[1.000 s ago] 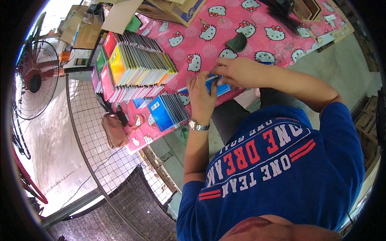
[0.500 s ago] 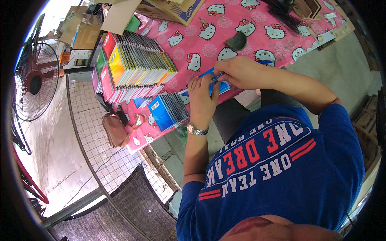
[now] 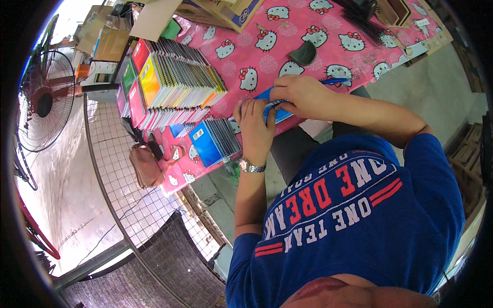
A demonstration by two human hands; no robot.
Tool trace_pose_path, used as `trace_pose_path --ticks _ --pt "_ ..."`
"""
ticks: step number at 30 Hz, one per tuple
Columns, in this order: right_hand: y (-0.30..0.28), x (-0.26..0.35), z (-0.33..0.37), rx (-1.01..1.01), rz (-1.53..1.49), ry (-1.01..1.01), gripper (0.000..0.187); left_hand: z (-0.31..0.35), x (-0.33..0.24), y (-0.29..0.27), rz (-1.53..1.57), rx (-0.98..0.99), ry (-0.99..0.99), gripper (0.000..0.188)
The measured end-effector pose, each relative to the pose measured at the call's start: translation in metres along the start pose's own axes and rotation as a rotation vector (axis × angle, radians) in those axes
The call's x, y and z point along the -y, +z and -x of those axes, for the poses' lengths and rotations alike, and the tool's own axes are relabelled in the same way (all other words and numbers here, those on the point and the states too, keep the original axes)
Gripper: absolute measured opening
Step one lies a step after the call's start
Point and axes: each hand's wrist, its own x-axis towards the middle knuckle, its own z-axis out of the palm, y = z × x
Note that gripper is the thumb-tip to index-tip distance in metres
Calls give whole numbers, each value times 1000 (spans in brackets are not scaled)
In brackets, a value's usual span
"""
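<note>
A blue notebook [image 3: 283, 115] lies at the table's near edge, mostly covered by my hands. My left hand [image 3: 253, 122], with a metal-band watch [image 3: 246, 165] at its wrist, grips its left part with bent fingers. From the right, my right hand [image 3: 299, 96] pinches the notebook's coil edge [image 3: 272, 104] close to my left thumb. The fingertips of both hands nearly meet there, and the exact spot they press is partly hidden. Just beyond my right wrist lies a slim blue object [image 3: 336, 80], perhaps a pen.
Tall stacks of coloured spiral notebooks [image 3: 177, 84] stand at the left, with blue notebooks [image 3: 213, 142] nearer me. A dark green curved piece [image 3: 303, 53] lies on the pink patterned tablecloth [image 3: 233, 66]. Black coils [image 3: 365, 23] and a cardboard box [image 3: 221, 14] sit farther back.
My hands have shifted slightly on the blue notebook; its right part is turned a little. My right fingers have moved slightly down along the coil edge.
</note>
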Motion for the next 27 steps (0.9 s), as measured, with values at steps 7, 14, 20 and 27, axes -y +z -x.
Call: trace_pose_path --ticks 7,14,20,27 --pt "3 1 3 44 197 -28 25 -2 3 0 27 27 36 23" --pt "-13 0 0 129 -43 170 32 -3 -6 -5 47 39 28 26" --pt "-22 2 1 149 -17 30 27 0 -9 -7 32 96 9 25" --pt "-13 3 5 253 -91 195 28 -3 -12 -8 45 79 21 25"
